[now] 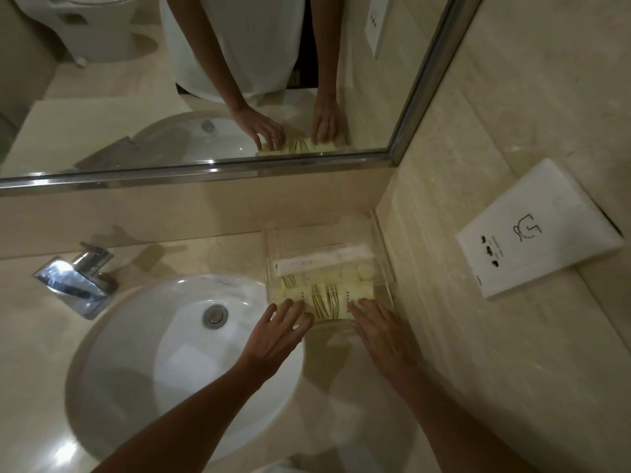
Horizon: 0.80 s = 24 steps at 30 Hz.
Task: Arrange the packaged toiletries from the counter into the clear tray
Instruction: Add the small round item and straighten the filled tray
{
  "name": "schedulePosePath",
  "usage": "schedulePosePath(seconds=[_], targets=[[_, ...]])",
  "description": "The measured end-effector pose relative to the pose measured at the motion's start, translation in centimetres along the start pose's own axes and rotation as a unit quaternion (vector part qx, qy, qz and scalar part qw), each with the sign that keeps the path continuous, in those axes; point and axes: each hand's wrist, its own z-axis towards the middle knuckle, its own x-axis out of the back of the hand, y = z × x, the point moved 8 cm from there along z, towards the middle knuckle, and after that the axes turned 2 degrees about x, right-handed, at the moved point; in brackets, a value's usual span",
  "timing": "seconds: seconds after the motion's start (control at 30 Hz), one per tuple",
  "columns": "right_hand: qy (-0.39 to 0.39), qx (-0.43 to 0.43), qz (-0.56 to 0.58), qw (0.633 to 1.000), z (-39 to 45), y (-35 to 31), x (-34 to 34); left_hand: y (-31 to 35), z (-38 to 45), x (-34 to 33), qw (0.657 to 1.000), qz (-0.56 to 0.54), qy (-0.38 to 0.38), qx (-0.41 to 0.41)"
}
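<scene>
The beige stone worktop carried a white round basin with a chrome drain at its centre, and a chrome tap stood at the basin's far left edge. Behind ran a low stone upstand and above it a metal-framed mirror, which reflected both hands, the tray's contents and a toilet in the room behind. On the side wall to the right sat a white socket plate with a shaver symbol and three dark sockets.

The clear tray sat in the corner of the worktop, its right wall against the side wall, its left wall just beside the basin's rim. Inside, a long white wrapped packet lay across the far side, and pale yellow packets with dark stripes lay in rows nearer the person; a small round pale item sat toward the right.

The left hand reached over the basin's right edge, fingers spread, their tips pressed on the left end of the nearest yellow striped packet. The right hand lay flat at the tray's near right corner, fingertips on the packet's right end. Neither hand's grip closed around the packet; both rested on it with fingers extended. The near tray wall was hidden under the hands, which showed slight motion blur.
</scene>
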Motion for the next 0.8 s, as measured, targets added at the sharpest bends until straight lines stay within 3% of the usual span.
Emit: schedulePosePath(seconds=[0.17,0.37,0.6,0.8], targets=[[0.007,-0.02,0.032,0.999,0.4,0.4,-0.4,-0.2,0.3,0.0,1.0,0.009,0.003,0.007],[-0.007,-0.021,-0.005,1.0,1.3,0.6,-0.6,-0.6,1.0,0.6,1.0,0.001,0.006,0.026],[0.052,-0.063,0.01,0.997,3.1,0.7,1.6,-2.2,2.3,1.0,0.997,-0.019,0.005,0.073],[0.049,-0.069,0.0,0.996,4.9,1.3,2.0,-3.7,3.6,1.9,0.992,-0.045,0.023,0.115]])
